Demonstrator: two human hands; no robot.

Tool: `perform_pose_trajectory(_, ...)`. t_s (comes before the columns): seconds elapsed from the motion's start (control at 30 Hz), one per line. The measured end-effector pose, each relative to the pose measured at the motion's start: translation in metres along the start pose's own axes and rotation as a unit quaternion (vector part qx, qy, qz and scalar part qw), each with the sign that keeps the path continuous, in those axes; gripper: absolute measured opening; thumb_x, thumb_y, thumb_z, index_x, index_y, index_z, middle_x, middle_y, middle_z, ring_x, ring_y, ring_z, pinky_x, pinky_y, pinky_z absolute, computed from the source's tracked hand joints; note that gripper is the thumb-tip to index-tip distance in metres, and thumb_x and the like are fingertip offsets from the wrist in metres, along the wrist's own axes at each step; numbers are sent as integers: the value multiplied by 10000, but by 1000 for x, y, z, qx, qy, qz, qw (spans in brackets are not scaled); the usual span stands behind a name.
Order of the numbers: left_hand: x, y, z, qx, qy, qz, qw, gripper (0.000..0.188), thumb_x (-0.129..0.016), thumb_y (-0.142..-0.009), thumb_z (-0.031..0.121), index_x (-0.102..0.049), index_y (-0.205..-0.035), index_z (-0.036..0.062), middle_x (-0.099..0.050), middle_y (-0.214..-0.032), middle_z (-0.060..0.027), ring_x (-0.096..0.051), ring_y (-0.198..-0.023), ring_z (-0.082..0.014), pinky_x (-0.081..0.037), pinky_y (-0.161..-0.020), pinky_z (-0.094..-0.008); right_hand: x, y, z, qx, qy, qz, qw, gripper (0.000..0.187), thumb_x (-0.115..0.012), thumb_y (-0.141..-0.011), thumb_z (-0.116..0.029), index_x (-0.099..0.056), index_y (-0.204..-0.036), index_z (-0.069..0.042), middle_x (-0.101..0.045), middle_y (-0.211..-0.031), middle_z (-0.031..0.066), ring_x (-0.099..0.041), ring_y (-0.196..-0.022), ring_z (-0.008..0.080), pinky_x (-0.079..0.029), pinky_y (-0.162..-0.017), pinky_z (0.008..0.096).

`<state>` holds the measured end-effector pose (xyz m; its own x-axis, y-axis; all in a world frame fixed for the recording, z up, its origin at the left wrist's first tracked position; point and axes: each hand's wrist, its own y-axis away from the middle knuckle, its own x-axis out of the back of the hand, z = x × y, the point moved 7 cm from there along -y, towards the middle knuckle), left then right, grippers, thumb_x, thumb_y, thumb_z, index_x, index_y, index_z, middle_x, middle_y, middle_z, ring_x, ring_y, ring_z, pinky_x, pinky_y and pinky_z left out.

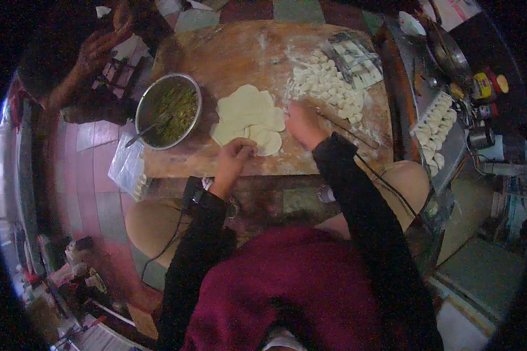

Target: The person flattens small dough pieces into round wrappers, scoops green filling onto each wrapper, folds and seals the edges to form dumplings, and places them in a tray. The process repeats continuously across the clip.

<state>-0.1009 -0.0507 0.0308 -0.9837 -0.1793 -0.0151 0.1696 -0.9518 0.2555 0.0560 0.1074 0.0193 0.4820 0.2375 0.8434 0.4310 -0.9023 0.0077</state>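
Note:
Several thin, pale dough wrappers (247, 111) lie overlapping in the middle of the floured wooden board. My left hand (234, 161) is at their near edge, its fingers pinched together on the rim of the nearest round wrapper. Curled closed, my right hand (304, 126) is by the right edge of the spread; what its fingers hold, if anything, is hidden. Beside that hand a wooden rolling pin (352, 130) lies slanting on the board. Beyond it sits a heap of small floured dough pieces (328, 82).
On the left of the board (228, 52) stands a metal bowl (199, 111) of green filling with a spoon. A plastic bag (126, 167) hangs by the corner. Folded dumplings (436, 128) fill a tray at right. Another person's hands (96, 50) show at upper left.

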Motion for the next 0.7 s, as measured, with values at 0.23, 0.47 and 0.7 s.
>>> perform_pose_trajectory(0.23,31,-27,-10,8,-24,52,998,188,-597,-845,64,-615,-1019,-8,-661,-927,-92,-630,-842,-176,-504,-763,-299,-20,-19,-9,22,-44,-80,996,172,-577,-792,-142,-627,-858,9,-644,-888,232,-622,-891,409,-494,-765,481)
perform_pose_trajectory(0.47,-5,-26,70,-240,-334,38,911,437,-695,-733,111,-598,-1148,16,-625,-1106,-203,-601,-1028,-361,-478,-883,-400,21,15,-94,249,-194,-237,919,120,-560,-793,-101,-565,-882,-21,-613,-798,193,-609,-792,348,-464,-677,437)
perform_pose_trajectory(0.7,-38,-22,25,69,-176,-184,965,244,-619,-854,147,-656,-1021,-25,-703,-881,-117,-634,-782,-159,-497,-667,-317,54,35,-93,208,-115,-326,915,196,-545,-863,-198,-548,-894,-5,-578,-803,199,-576,-749,370,-447,-666,423)
